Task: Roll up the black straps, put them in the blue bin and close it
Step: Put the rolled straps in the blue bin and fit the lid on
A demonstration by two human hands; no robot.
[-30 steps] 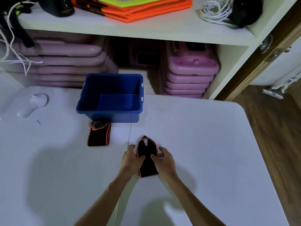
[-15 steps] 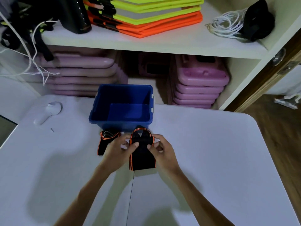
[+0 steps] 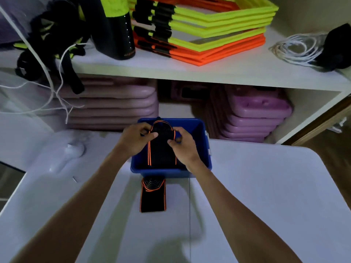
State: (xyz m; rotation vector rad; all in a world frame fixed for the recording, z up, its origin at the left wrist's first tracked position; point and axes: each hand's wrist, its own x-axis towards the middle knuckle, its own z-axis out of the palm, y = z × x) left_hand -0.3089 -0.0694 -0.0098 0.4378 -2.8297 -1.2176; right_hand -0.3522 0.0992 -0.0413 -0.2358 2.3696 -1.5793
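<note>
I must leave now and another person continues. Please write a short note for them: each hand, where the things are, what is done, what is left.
Left hand and right hand: both hold one rolled black strap over the open blue bin.
Second rolled strap lies on the white table, just in front of the bin.
Done: both straps rolled.
Left: release the first into the bin, add the second, close the bin. No lid is in view.

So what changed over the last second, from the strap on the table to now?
Both hands, left hand and right hand, lifted the rolled strap off the table and carried it forward over the open blue bin, gripping it throughout. The second strap stayed in front of the bin.
</note>
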